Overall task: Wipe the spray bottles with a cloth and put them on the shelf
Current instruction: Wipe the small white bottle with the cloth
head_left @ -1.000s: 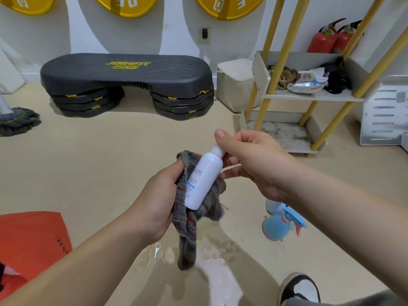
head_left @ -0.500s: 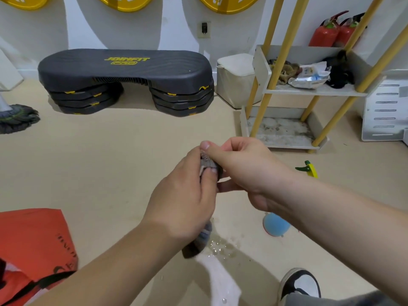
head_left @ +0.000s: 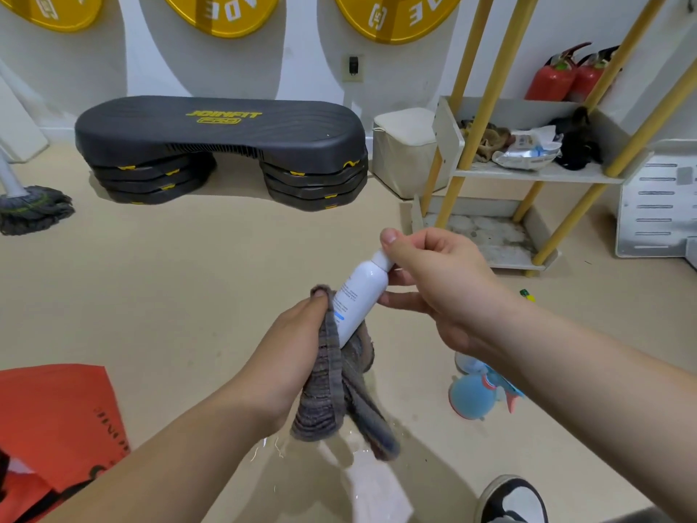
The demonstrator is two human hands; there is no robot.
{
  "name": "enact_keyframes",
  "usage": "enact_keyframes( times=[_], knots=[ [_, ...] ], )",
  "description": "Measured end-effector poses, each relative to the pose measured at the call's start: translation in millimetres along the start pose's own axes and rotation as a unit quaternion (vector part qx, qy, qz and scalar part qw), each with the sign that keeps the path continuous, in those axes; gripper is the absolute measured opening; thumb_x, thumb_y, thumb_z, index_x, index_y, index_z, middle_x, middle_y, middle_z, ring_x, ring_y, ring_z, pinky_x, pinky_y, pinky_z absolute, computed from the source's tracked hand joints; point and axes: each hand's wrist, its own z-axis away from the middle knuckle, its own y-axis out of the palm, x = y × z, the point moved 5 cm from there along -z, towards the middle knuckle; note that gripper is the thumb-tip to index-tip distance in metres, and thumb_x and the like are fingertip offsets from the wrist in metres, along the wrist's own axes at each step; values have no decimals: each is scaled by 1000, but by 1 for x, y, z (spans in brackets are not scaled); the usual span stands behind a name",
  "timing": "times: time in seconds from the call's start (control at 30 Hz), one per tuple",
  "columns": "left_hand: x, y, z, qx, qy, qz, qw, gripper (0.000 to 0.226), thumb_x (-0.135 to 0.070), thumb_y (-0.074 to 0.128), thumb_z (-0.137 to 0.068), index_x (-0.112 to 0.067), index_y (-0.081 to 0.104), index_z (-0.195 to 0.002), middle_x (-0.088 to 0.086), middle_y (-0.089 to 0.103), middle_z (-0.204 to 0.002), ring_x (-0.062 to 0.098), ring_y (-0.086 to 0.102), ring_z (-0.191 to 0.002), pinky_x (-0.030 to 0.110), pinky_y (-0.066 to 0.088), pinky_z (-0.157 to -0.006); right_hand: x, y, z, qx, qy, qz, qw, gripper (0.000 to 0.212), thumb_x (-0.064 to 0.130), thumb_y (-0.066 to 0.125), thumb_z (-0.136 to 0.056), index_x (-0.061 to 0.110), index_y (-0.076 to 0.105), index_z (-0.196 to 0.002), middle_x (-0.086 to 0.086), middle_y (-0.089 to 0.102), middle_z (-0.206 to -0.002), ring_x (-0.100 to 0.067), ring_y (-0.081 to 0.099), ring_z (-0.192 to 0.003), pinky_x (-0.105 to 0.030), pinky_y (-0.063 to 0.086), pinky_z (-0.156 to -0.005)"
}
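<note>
My right hand (head_left: 433, 281) pinches the cap end of a small white spray bottle (head_left: 360, 296), held tilted in mid-air. A grey striped cloth (head_left: 332, 379) hangs from my left hand (head_left: 290, 349), wrapped around the bottle's lower end. On the floor under my right forearm lies a blue spray bottle (head_left: 471, 396) with a pink trigger. A yellow-and-green nozzle (head_left: 527, 295) peeks out past my right wrist. The yellow-legged shelf (head_left: 535, 174) stands at the back right, its bottom tier (head_left: 486, 235) stained and bare.
A black step platform (head_left: 222, 145) and a white box (head_left: 405, 152) stand against the wall. The shelf's upper tier holds rags and packets, with red fire extinguishers (head_left: 558, 75) behind. Around me are a mop head (head_left: 34, 209) at left, an orange bag (head_left: 49, 420), a wet floor patch (head_left: 362, 462) and my shoe (head_left: 513, 500).
Half a second ago my left hand and the cloth covered the whole bottle up near the cap. The cloth has since slid down, baring most of the white bottle again.
</note>
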Motion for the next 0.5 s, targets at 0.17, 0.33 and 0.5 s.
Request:
enact_keyframes(
  times=[0.17,0.33,0.5],
  knots=[
    [-7,0,3,-47,-50,133,989,43,-48,47,-107,-11,69,-110,11,68,-82,26,61,-73,39,46,-77,7,2,3,96,-7,-18,995,19,20,65,-102,3,67,-110,-7,69,-95,-14,69,-72,-38,64,-77],
    [-8,10,13,-3,-47,138,989,45,-45,44,-108,-9,70,-101,15,71,-88,26,62,-76,35,48,-74,11,-3,9,122,-28,24,992,29,19,63,-103,-9,65,-108,-8,68,-94,-19,68,-86,-35,63,-80],
    [-26,15,27,-40,122,-33,991,44,-36,27,-114,-21,68,-110,-4,80,-90,12,76,-80,22,58,-71,6,-1,14,90,-12,41,995,27,27,75,-95,6,58,-92,-12,66,-85,-21,65,-71,-47,64,-75]
  ],
)
